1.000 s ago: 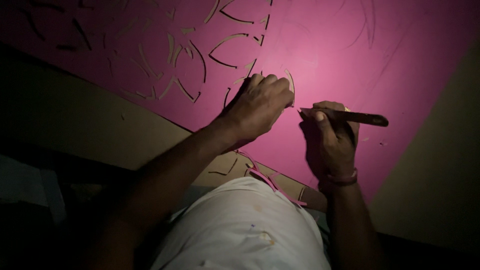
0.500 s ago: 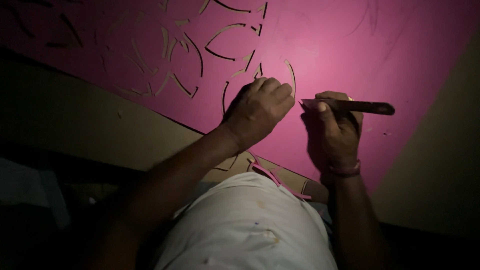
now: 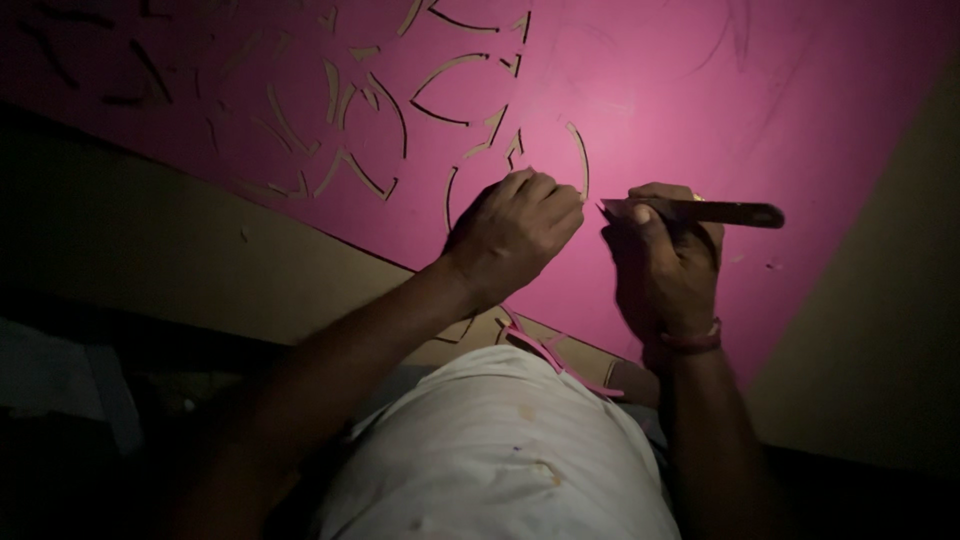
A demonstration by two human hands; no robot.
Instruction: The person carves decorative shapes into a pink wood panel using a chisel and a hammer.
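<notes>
Two hands cutting shapes out of a big pink sheet

The pink sheet (image 3: 720, 90) lies on a brown board (image 3: 200, 250), full of curved cuts (image 3: 455, 75). The left hand (image 3: 515, 235) is curled shut, pressing on the sheet. Just beside it, the right hand (image 3: 670, 265) grips a thin knife (image 3: 700, 212). White clothing (image 3: 500, 450) hides the near edge.

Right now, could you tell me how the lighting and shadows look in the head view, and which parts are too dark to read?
In the head view, one pool of light falls on the pink sheet around the left hand and the right hand holding the knife; the hands read as dark shapes, the frame's left side and bottom sink into near black, and no glare shows.
</notes>
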